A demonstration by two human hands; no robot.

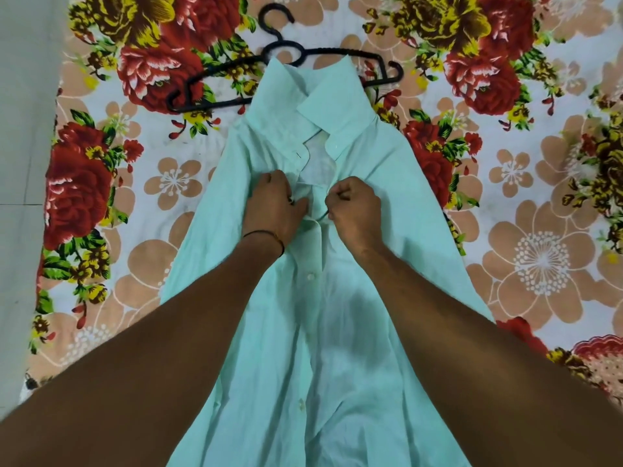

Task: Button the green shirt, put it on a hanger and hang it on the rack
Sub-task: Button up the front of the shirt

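The pale green shirt point(337, 348) lies flat on a flowered bedsheet, collar at the far end, front side up. Its lower front is closed, with buttons showing down the placket; the chest below the collar gapes. My left hand point(274, 205) pinches the left edge of the placket at chest height. My right hand point(354, 207) grips the right edge beside it, fingers curled tight. A black plastic hanger point(215, 70) lies on the sheet beyond the collar, partly under the shirt. No rack is in view.
The flowered bedsheet point(522, 230) covers the whole work surface. A grey floor or wall strip point(23, 163) runs along the left edge of the bed.
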